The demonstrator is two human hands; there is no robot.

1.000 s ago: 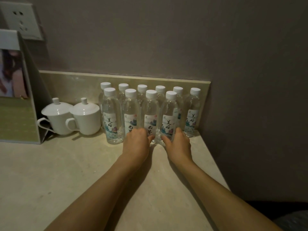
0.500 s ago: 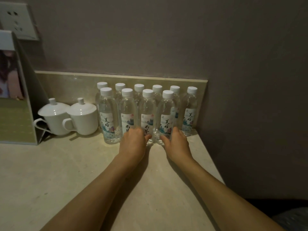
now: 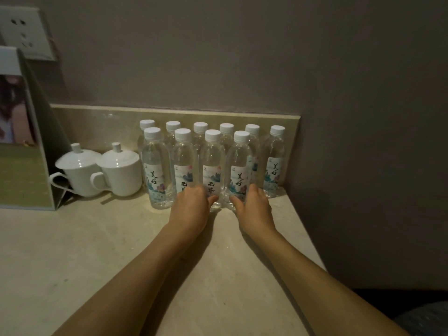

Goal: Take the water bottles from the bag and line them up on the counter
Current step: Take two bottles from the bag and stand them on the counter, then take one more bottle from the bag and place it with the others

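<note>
Beige stone with faint marbling makes up the tabletop (image 3: 72, 251), which runs back to a low upstand (image 3: 101, 122) of the same stone and ends at a corner where two dull mauve-grey walls (image 3: 242, 57) meet. The light is dim and the hands cast soft shadows on the stone. Ten water bottles (image 3: 213, 166) stand upright in the back right corner, clear plastic with white caps and printed labels: six in a back row against the upstand, four in a front row just ahead of them, the bottles close together or touching. The left hand (image 3: 191, 209) is curled around the lower part of the second and third front bottles, fingers hidden behind them, thumb pointing right along the base. The right hand (image 3: 254, 207) is wrapped on the foot of the fourth front bottle (image 3: 238, 170), thumb on its left side; how firmly either hand presses cannot be told. Both bare forearms stretch up from the lower edge of the view. Left of the bottles, two white lidded cups (image 3: 106, 170) with handles sit side by side, touching or nearly so. Beside them, at the left edge, a folded card stand (image 3: 29, 166) with a printed picture stands on the stone. Above it a white wall socket (image 3: 26, 35) is fixed to the wall. At the lower right corner a bluish crinkled thing (image 3: 426, 318) shows below the stone's edge, too dark to identify.
</note>
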